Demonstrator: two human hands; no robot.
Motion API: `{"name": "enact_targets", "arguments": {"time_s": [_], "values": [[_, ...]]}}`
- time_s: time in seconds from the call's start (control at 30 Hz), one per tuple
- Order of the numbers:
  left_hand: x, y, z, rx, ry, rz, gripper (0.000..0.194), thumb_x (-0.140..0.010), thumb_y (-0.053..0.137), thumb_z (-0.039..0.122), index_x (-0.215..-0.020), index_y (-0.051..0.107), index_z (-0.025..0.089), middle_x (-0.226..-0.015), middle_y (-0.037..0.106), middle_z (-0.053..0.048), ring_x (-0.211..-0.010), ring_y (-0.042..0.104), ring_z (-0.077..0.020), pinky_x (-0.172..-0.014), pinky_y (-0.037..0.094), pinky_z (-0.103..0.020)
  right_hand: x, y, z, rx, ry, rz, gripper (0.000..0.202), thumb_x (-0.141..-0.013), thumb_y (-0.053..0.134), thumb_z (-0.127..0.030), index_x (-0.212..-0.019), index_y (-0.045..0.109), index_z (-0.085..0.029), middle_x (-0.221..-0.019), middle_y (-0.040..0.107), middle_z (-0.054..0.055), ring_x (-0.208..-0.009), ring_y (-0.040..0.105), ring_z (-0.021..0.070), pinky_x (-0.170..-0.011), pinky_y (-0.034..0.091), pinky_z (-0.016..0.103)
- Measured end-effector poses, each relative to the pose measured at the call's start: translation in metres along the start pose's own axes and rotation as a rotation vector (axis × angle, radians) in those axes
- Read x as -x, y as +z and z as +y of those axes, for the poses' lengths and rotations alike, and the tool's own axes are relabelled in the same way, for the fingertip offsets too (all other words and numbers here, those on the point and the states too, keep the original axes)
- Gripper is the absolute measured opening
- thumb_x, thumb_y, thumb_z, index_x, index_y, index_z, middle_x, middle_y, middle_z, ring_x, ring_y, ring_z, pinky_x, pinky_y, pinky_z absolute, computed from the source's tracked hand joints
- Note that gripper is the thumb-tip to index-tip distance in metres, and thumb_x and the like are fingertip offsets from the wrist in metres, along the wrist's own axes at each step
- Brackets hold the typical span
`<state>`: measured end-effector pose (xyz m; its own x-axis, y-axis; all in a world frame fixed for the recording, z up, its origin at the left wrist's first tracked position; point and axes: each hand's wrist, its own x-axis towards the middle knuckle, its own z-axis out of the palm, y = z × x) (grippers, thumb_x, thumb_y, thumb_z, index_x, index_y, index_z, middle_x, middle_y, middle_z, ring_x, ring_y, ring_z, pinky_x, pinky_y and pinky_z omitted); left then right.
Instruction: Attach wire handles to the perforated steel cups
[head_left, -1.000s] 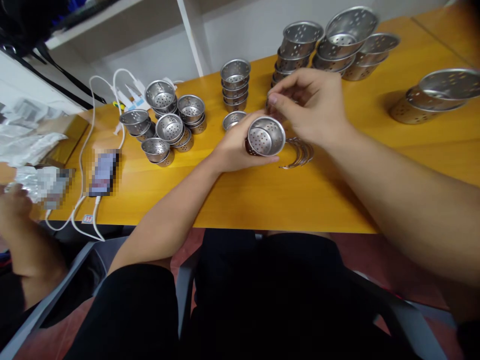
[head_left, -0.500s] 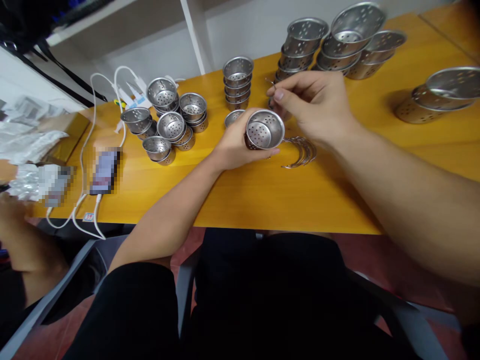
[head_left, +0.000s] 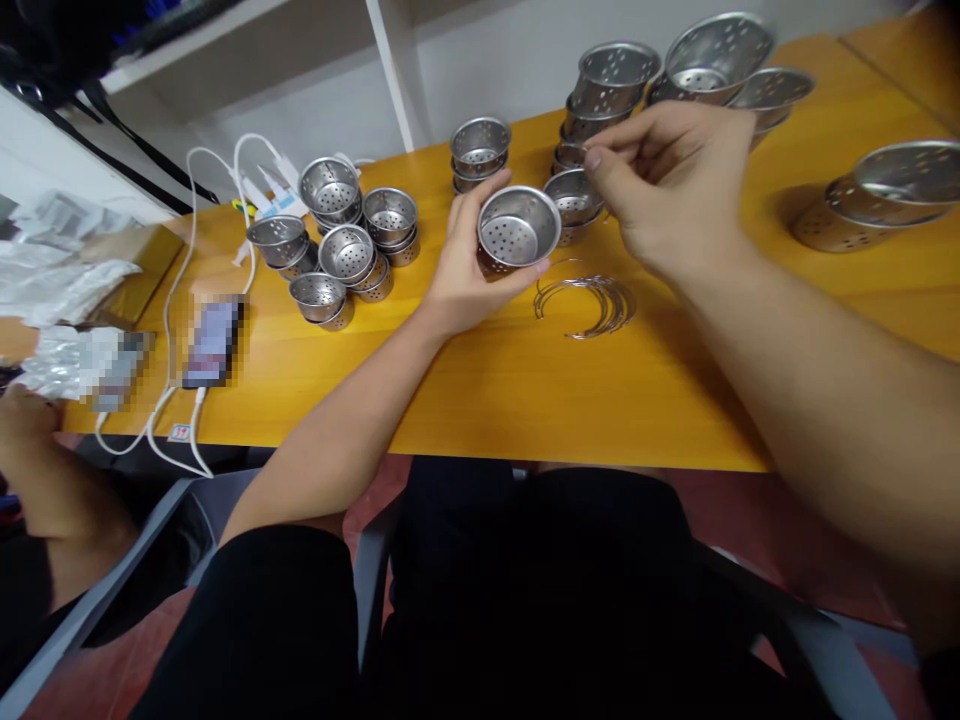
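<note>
A perforated metal cup [head_left: 517, 232] is gripped in my left hand [head_left: 469, 270], its open mouth tilted up toward me. To its right and a little higher, my right hand [head_left: 667, 180] is closed in a pinch; what its fingertips hold, if anything, is too small to make out. Curved metal wires [head_left: 596, 305] lie in a loose bunch on the table below both hands. Another perforated cup [head_left: 574, 195] stands just left of my right fingertips. Behind my left hand rises a cup stack [head_left: 480, 145].
Small stacked cups [head_left: 346, 252], a phone [head_left: 215, 340] and white cables stand or lie on the left of the table [head_left: 465, 400]. Larger cups [head_left: 619, 78] are stacked at the back, more [head_left: 892, 190] at the right. A person's arm [head_left: 45, 470] shows at far left.
My left hand and its cup have shifted slightly left and up. My right hand has moved right and up, away from the cup, and the thin wire seen at its fingertips no longer shows clearly.
</note>
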<state>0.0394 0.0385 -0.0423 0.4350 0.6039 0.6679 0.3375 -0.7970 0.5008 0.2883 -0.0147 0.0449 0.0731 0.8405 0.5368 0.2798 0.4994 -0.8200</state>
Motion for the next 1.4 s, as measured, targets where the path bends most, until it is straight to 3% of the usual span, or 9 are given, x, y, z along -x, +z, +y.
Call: {"name": "enact_targets", "arguments": {"time_s": [0.13, 0.3, 0.47, 0.73, 0.87, 1.0, 1.13, 1.27, 1.4], "values": [[-0.001, 0.000, 0.005, 0.021, -0.038, -0.009, 0.095, -0.107, 0.080, 0.076, -0.178, 0.035, 0.033, -0.169, 0.054, -0.017, -0.166, 0.057, -0.0414, -0.146, 0.044, -0.065, 0.008, 0.005, -0.012, 0.077, -0.055, -0.034, 0.046, -0.092, 0.094, -0.078, -0.099, 0.083, -0.034, -0.096, 0.084, 0.012, -0.081, 0.071, 0.0304, -0.079, 0.059, 0.050], [0.000, 0.005, 0.009, 0.052, -0.053, -0.079, 0.097, -0.114, 0.071, 0.075, -0.181, 0.020, 0.028, -0.164, 0.059, -0.017, -0.157, 0.067, -0.0374, -0.141, 0.049, -0.063, 0.018, 0.007, -0.026, 0.099, -0.101, -0.098, 0.034, -0.100, 0.092, -0.066, -0.100, 0.086, -0.033, -0.076, 0.065, 0.005, -0.066, 0.052, 0.0230, -0.067, 0.047, 0.045], [0.003, 0.007, 0.008, 0.039, -0.024, -0.089, 0.100, -0.114, 0.075, 0.069, -0.182, 0.014, 0.028, -0.168, 0.057, -0.018, -0.160, 0.066, -0.0385, -0.142, 0.050, -0.063, 0.023, 0.009, -0.031, 0.098, -0.061, -0.190, 0.028, -0.100, 0.094, -0.057, -0.098, 0.085, -0.030, -0.077, 0.063, 0.003, -0.066, 0.048, 0.0211, -0.068, 0.045, 0.044], [0.006, 0.006, 0.013, 0.061, -0.045, -0.070, 0.103, -0.108, 0.081, 0.076, -0.179, 0.024, 0.028, -0.164, 0.060, -0.017, -0.157, 0.068, -0.0382, -0.137, 0.055, -0.061, 0.026, 0.011, -0.035, 0.133, 0.018, -0.202, 0.018, -0.100, 0.090, -0.048, -0.094, 0.081, -0.033, -0.079, 0.064, 0.005, -0.071, 0.054, 0.0277, -0.075, 0.049, 0.048], [0.006, 0.006, 0.010, 0.096, -0.039, -0.066, 0.107, -0.101, 0.086, 0.082, -0.176, 0.030, 0.029, -0.164, 0.064, -0.018, -0.151, 0.072, -0.0371, -0.134, 0.058, -0.060, 0.027, 0.011, -0.037, 0.184, 0.049, -0.212, 0.023, -0.102, 0.089, -0.057, -0.098, 0.081, -0.036, -0.083, 0.068, 0.006, -0.076, 0.064, 0.0318, -0.080, 0.056, 0.054], [0.005, 0.004, 0.011, 0.079, -0.041, -0.102, 0.112, -0.098, 0.089, 0.082, -0.178, 0.033, 0.028, -0.165, 0.064, -0.018, -0.156, 0.068, -0.0396, -0.136, 0.054, -0.060, 0.029, 0.011, -0.042, 0.221, 0.117, -0.233, 0.027, -0.102, 0.087, -0.066, -0.116, 0.086, -0.043, -0.092, 0.079, 0.008, -0.097, 0.075, 0.0416, -0.087, 0.063, 0.061], [0.006, 0.004, 0.017, 0.097, -0.029, -0.060, 0.111, -0.091, 0.095, 0.083, -0.172, 0.043, 0.029, -0.161, 0.068, -0.016, -0.149, 0.073, -0.0378, -0.131, 0.059, -0.058, 0.030, 0.013, -0.042, 0.231, 0.133, -0.272, 0.031, -0.100, 0.084, -0.072, -0.118, 0.088, -0.047, -0.090, 0.081, 0.008, -0.107, 0.077, 0.0464, -0.089, 0.065, 0.066], [0.006, 0.003, 0.016, 0.112, -0.036, -0.071, 0.104, -0.095, 0.092, 0.085, -0.171, 0.045, 0.033, -0.159, 0.071, -0.015, -0.144, 0.076, -0.0349, -0.127, 0.064, -0.057, 0.029, 0.013, -0.039, 0.155, 0.055, -0.253, 0.026, -0.101, 0.085, -0.065, -0.105, 0.086, -0.039, -0.086, 0.077, 0.008, -0.087, 0.073, 0.0377, -0.080, 0.062, 0.059], [0.003, 0.000, 0.003, 0.138, -0.052, -0.088, 0.108, -0.097, 0.071, 0.103, -0.168, 0.039, 0.029, -0.155, 0.069, -0.014, -0.141, 0.076, -0.0330, -0.126, 0.062, -0.056, 0.025, 0.007, -0.042, 0.024, -0.031, -0.353, 0.035, -0.101, 0.090, -0.065, -0.091, 0.081, -0.034, -0.088, 0.077, 0.007, -0.078, 0.065, 0.0289, -0.080, 0.059, 0.052]]}}
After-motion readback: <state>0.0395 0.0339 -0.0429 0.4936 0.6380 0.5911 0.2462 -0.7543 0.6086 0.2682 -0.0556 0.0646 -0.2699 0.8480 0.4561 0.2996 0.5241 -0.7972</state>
